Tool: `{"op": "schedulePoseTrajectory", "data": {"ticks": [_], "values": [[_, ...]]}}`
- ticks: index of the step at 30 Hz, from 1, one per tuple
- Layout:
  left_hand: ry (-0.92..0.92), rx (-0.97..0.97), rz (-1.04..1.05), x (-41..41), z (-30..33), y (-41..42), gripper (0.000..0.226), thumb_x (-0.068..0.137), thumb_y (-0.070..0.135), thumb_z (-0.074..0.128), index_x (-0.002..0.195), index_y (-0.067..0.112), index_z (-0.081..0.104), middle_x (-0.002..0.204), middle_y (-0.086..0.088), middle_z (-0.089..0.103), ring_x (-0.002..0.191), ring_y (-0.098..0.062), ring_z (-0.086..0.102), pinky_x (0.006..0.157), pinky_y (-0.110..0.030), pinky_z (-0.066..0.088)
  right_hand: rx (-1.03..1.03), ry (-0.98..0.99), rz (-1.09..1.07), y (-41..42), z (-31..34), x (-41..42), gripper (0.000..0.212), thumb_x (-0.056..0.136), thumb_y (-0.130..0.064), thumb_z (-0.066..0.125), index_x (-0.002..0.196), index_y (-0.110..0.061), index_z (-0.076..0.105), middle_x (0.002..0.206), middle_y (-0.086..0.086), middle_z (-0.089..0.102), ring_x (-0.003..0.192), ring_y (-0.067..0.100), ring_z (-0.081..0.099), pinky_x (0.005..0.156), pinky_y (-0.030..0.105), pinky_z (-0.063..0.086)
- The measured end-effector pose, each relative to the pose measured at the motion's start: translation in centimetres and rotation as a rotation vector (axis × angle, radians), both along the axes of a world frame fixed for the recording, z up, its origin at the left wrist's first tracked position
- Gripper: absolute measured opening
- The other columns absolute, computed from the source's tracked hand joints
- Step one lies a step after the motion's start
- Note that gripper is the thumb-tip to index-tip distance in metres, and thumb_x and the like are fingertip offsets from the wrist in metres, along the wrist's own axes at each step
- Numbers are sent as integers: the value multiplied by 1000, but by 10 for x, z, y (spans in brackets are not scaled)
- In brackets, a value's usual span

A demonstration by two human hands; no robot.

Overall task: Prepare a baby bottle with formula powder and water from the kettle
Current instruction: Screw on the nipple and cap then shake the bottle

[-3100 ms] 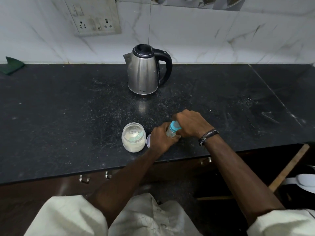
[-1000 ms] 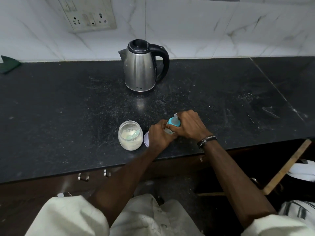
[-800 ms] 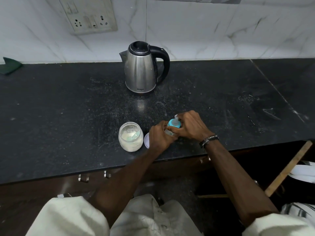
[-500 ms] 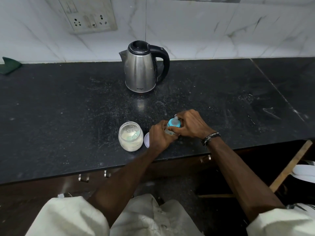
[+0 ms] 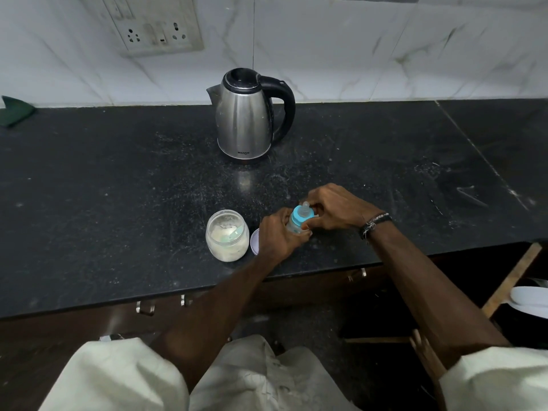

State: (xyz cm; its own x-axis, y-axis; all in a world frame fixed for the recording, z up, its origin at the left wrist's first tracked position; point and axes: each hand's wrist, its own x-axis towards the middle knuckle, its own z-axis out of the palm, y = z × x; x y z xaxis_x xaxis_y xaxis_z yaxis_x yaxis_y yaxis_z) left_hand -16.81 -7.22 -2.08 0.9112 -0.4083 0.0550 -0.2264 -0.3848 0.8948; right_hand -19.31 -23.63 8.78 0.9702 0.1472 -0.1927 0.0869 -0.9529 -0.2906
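Note:
A small baby bottle (image 5: 300, 218) with a blue collar and clear teat stands near the front of the black counter (image 5: 118, 188). My left hand (image 5: 278, 235) grips its body from the left. My right hand (image 5: 338, 210) holds the blue collar and teat from the right. An open glass jar of white formula powder (image 5: 227, 235) with a pale scoop inside stands just left of my left hand. Its lid (image 5: 255, 241) lies between jar and hand, partly hidden. A steel kettle (image 5: 247, 115) with a black handle stands behind, by the wall.
A wall socket plate (image 5: 154, 23) sits above the counter at the left. A green cloth (image 5: 13, 109) lies at the far left edge. Drawer handles (image 5: 145, 307) show under the counter front. A wooden stick (image 5: 513, 280) and a white object (image 5: 530, 299) are at lower right.
Both hands stay on the bottle. The right hand has shifted around the blue collar, so the teat now shows more clearly. Jar and kettle have not moved.

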Motion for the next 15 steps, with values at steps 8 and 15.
{"op": "schedulePoseTrajectory", "data": {"ticks": [8,15], "values": [[-4,44,15,0,3,-2,55,59,43,86,102,12,71,90,-4,76,83,-21,71,75,-32,54,-189,-148,-259,26,-10,-5,61,72,-70,68,77,-10,56,82,5,61,74,24,61,63,33,47],[23,4,-20,1,2,0,73,52,61,71,107,12,70,97,-2,76,89,-18,71,80,-43,57,104,-96,-123,11,-10,-8,44,67,-48,77,91,-14,61,89,0,70,76,16,66,70,39,55]]}}
